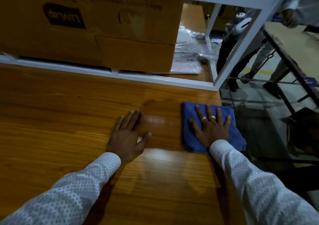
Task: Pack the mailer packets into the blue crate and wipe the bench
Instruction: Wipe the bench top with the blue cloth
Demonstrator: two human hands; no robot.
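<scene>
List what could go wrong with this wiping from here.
1. The blue cloth under the right hand already overhangs the bench edge; a further rightward stroke may drop it.
2. Wiping far forward may snag the plastic packets beside the cardboard boxes.

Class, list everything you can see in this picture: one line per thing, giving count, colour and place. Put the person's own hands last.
bench: one, brown wood grain, fills the foreground
cloth: one, blue, folded, at the bench's right edge
cardboard boxes: at least two, brown, printed, behind the white rail
white rail: one, white, along the bench's back edge
mailer packets: several, clear and white plastic, right of the boxes
bystanders: two, partly seen, upper right
left hand: one, flat and bare on the bench
right hand: one, two rings, spread flat on the cloth
</scene>
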